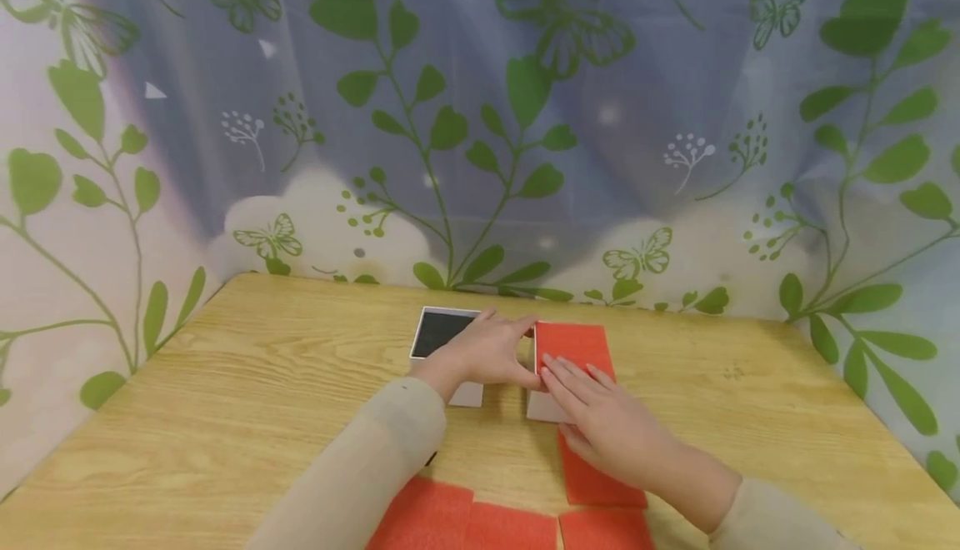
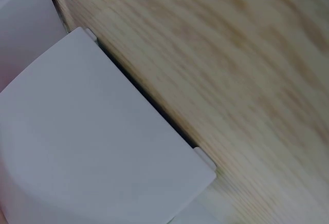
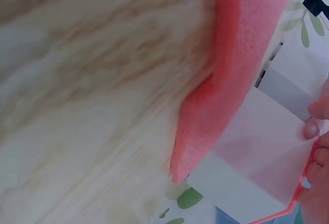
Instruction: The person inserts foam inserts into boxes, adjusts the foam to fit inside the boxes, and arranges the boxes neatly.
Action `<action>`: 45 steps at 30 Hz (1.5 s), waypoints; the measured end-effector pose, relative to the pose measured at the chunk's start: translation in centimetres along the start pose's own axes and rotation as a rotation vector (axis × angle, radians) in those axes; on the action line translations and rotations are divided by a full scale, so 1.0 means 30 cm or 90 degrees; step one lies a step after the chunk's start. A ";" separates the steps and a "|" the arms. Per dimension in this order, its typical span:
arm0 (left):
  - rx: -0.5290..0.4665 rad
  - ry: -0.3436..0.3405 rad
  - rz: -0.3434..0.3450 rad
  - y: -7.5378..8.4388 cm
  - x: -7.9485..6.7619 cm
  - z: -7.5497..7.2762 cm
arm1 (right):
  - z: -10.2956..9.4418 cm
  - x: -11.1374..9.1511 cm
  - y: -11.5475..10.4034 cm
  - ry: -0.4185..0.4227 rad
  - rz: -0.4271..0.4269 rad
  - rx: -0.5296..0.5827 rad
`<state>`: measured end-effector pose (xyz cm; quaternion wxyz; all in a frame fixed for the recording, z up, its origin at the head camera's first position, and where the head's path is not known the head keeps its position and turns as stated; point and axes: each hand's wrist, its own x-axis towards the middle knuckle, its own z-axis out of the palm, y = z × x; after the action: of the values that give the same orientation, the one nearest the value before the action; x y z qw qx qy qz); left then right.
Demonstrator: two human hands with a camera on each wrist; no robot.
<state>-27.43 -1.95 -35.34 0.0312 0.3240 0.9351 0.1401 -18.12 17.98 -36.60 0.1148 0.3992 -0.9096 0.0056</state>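
A white box [image 1: 546, 407] with a red sheet [image 1: 573, 342] over its top stands right of centre in the head view. My left hand [image 1: 491, 350] holds this box at its left side, thumb at the near corner and fingers toward the far one. My right hand [image 1: 600, 417] lies on the red sheet, its fingers straight and close together. Under my left wrist stands a second white box [image 1: 468, 396], with a dark panel [image 1: 442, 332] within its white rim. In the left wrist view a white box wall [image 2: 92, 131] fills the left side.
Red sheets [image 1: 513, 527] lie along the near edge of the wooden table [image 1: 262, 383]. Another red sheet [image 1: 600, 479] lies under my right hand, in front of the box. A small dark item [image 1: 431, 458] shows beside my left sleeve. A patterned curtain [image 1: 465, 158] hangs behind the table.
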 end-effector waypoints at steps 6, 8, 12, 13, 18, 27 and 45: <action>0.011 -0.001 -0.004 -0.001 0.002 -0.002 | 0.010 0.005 0.001 0.005 0.006 0.023; 0.011 0.002 -0.003 0.000 0.004 -0.004 | 0.003 0.006 0.002 0.012 0.013 0.044; 0.008 -0.001 -0.003 0.006 0.004 -0.011 | -0.029 -0.002 0.012 0.046 0.033 0.076; 0.009 -0.003 -0.004 0.007 0.004 -0.012 | -0.039 -0.008 0.017 0.055 0.044 0.081; 0.017 -0.004 -0.005 0.007 0.007 -0.019 | -0.091 -0.050 0.036 0.056 0.151 0.076; 0.006 0.000 0.001 -0.002 0.000 -0.013 | -0.088 -0.112 0.049 0.001 0.236 0.120; 0.007 0.000 -0.005 0.004 -0.008 0.005 | -0.034 -0.110 0.060 -0.010 0.224 0.127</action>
<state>-27.14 -1.96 -35.46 0.0296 0.3205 0.9372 0.1346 -17.05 21.70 -36.15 0.0650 0.2437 -0.9611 0.1122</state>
